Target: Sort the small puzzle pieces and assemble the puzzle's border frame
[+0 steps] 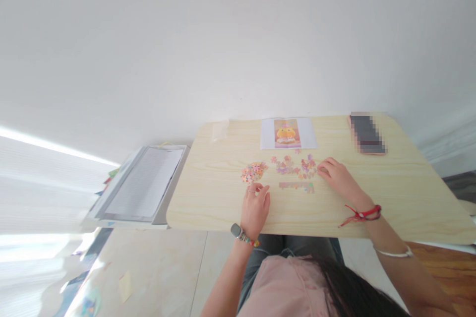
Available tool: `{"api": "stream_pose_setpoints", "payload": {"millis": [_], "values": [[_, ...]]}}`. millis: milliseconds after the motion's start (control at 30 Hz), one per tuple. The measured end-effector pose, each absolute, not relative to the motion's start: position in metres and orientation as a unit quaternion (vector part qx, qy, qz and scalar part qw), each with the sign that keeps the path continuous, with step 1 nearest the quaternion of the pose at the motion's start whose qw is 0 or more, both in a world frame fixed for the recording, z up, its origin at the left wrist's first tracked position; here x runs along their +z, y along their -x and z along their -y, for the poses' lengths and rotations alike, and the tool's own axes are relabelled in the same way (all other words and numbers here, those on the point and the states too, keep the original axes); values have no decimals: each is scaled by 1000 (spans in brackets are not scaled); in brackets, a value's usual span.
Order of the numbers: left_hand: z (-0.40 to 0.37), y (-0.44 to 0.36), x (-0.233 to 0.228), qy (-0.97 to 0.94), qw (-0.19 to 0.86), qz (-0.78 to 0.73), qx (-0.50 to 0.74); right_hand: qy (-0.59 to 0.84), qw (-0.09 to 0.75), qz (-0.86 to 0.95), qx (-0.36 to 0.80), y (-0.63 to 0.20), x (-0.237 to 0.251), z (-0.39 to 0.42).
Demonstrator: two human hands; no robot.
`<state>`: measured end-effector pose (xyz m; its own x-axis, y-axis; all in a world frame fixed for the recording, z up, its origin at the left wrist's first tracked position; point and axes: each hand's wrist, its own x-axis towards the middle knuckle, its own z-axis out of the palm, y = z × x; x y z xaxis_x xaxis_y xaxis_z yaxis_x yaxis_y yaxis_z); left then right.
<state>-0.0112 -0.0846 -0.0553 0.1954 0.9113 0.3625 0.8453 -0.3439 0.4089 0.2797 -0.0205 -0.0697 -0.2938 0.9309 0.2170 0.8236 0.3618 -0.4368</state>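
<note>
- My left hand (pixel 255 208) pinches sth tiny, can't tell what, below the loose puzzle pieces (pixel 253 171).
- Right hand (pixel 339 176) flat, holding nothing, touching the scattered pcs (pixel 295 165).
- Sorting step; assembled strip (pixel 296 186) awaits next fitting pc, checked vs ref picture (pixel 287 133).

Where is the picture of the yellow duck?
In the head view, the duck picture lies at the table's far edge, just beyond the loose puzzle pieces, left of the phone.
</note>
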Motion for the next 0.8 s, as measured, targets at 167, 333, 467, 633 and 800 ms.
{"api": "stream_pose_setpoints", "payload": {"millis": [167, 333, 467, 633, 800], "values": [[82, 9, -55, -771, 58, -568, 283, 531, 252, 799, 127, -248, -49, 9], [81, 4, -51, -772, 68, -562, 288, 470, 184, 856, 113, -185, -34, -20], [85, 9, -52, -764, 65, -573, 290, 460, 94, 878, 95, -162, -38, -40], [92, 20, -58, -755, 75, -593, 270, 448, 48, 890, 74, -162, -40, -48], [93, 19, -59, -755, 83, -595, 263, 441, 21, 896, 44, -162, -38, -49]]}}
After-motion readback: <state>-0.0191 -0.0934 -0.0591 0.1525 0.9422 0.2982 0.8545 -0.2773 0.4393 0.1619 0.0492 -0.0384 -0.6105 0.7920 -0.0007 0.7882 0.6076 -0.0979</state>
